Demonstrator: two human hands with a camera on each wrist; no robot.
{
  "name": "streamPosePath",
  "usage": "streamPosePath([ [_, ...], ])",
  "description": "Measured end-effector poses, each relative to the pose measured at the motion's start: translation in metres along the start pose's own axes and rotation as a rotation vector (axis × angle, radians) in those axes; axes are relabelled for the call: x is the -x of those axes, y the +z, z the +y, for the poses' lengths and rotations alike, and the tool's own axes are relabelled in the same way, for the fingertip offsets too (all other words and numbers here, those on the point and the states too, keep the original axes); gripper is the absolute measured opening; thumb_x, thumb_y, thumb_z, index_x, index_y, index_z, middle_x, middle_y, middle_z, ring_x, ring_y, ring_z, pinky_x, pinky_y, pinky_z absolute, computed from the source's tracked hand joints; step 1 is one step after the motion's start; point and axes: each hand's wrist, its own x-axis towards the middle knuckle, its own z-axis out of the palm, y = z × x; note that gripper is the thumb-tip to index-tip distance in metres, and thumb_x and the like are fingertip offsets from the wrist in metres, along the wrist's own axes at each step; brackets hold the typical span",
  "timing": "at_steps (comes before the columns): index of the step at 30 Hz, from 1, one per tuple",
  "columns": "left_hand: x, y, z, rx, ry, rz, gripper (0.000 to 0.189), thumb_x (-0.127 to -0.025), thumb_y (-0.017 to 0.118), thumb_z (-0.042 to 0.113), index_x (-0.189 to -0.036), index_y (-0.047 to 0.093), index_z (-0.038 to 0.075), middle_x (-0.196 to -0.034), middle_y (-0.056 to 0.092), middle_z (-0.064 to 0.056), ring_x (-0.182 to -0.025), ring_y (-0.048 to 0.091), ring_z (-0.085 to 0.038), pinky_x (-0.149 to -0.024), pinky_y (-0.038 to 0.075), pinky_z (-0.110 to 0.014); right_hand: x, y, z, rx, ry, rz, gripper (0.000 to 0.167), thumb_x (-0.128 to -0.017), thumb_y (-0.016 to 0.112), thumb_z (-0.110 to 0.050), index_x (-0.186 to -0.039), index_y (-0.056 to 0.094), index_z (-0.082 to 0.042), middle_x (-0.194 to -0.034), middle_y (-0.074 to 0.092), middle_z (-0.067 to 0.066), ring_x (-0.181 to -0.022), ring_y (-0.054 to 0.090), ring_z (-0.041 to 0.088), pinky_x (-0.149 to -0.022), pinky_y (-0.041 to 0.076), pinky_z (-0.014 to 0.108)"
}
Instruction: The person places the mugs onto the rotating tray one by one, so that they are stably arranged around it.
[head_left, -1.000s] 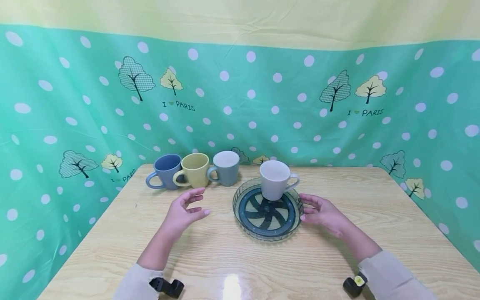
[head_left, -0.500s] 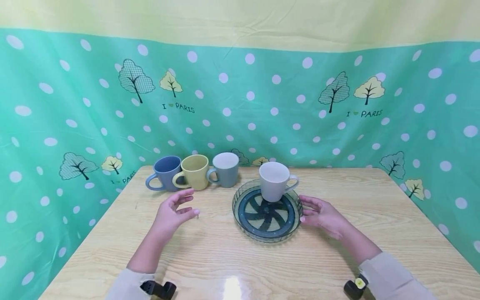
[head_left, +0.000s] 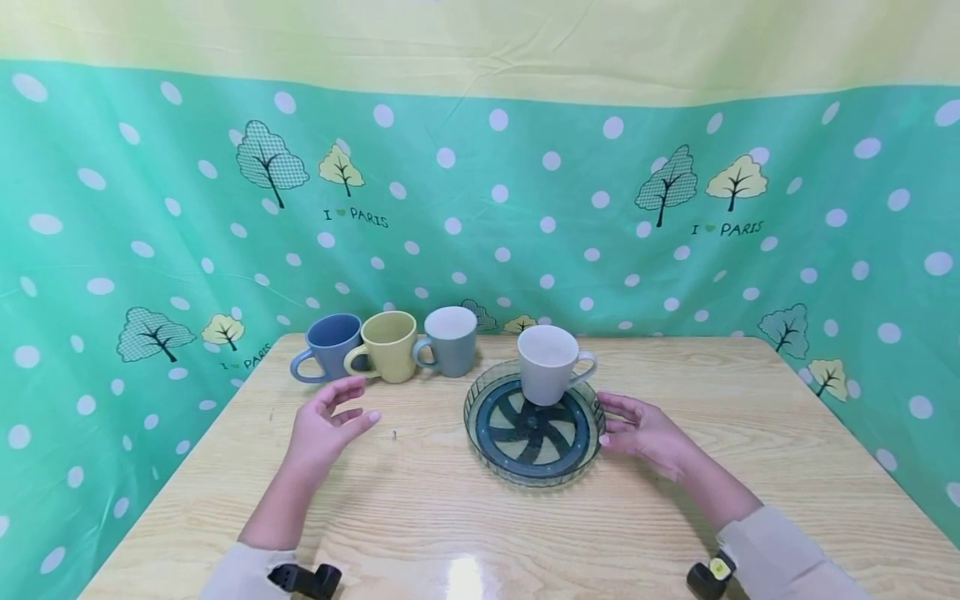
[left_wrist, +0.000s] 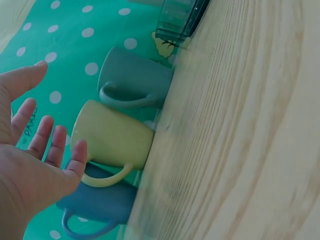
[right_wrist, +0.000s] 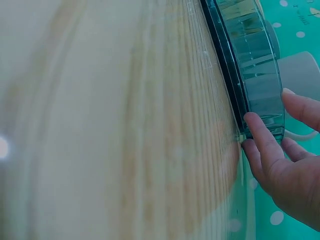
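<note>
A round see-through tray point(head_left: 537, 479) with a dark swirl-patterned base stands at the middle of the table. On its far part sits a white mug point(head_left: 546, 367), upright, handle to the right. My right hand point(head_left: 648, 436) rests its fingertips against the tray's right outer wall; the right wrist view shows the thumb point(right_wrist: 300, 107) at the rim and other fingers lower down. To the left, my left hand point(head_left: 321, 429) hovers over the table with loosely bent fingers and holds nothing. Nearest to it are a yellow mug point(head_left: 390, 350) and a blue mug point(head_left: 333, 340).
A grey-blue mug point(head_left: 453, 350) with a pale inside completes the row at the back left, between the yellow mug and the tray. The wooden table point(head_left: 465, 517) ends at a green dotted curtain point(head_left: 495, 217) behind. Black wrist cameras sit at both sleeves.
My left hand has drawn back to the left, away from the tray. The right hand stays at the tray's wall, and the tray and mugs keep their places.
</note>
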Motion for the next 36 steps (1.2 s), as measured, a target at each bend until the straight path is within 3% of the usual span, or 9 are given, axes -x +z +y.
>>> streamPosePath([
  [13, -0.002, -0.013, 0.001, -0.035, -0.047, 0.061, 0.06, -0.085, 0.077, 0.013, -0.136, 0.049, 0.0, -0.124, 0.054, -0.001, -0.113, 0.05, -0.008, -0.088, 0.051, -0.013, 0.0, 0.001, 0.002, -0.007, 0.012, 0.019, 0.087, -0.08, 0.071, 0.008, -0.152, 0.021, 0.003, -0.156, 0.018, 0.028, -0.137, 0.031, 0.046, -0.096, 0.053, 0.035],
  [24, -0.007, -0.024, 0.0, 0.003, -0.015, 0.132, 0.054, -0.086, 0.076, 0.012, -0.133, 0.052, -0.002, -0.116, 0.058, 0.005, -0.112, 0.052, -0.008, -0.087, 0.05, -0.011, 0.0, 0.001, 0.001, -0.006, 0.01, 0.024, 0.087, -0.08, 0.071, 0.008, -0.152, 0.021, 0.003, -0.155, 0.019, 0.028, -0.137, 0.032, 0.046, -0.096, 0.052, 0.035],
  [36, -0.011, -0.034, -0.006, 0.032, -0.021, 0.209, 0.05, -0.085, 0.077, 0.01, -0.13, 0.056, 0.003, -0.116, 0.058, 0.006, -0.115, 0.051, -0.013, -0.086, 0.049, -0.01, 0.0, 0.001, 0.0, -0.009, 0.0, 0.012, 0.087, -0.081, 0.071, 0.007, -0.151, 0.02, 0.005, -0.155, 0.018, 0.029, -0.137, 0.031, 0.047, -0.096, 0.053, 0.035],
])
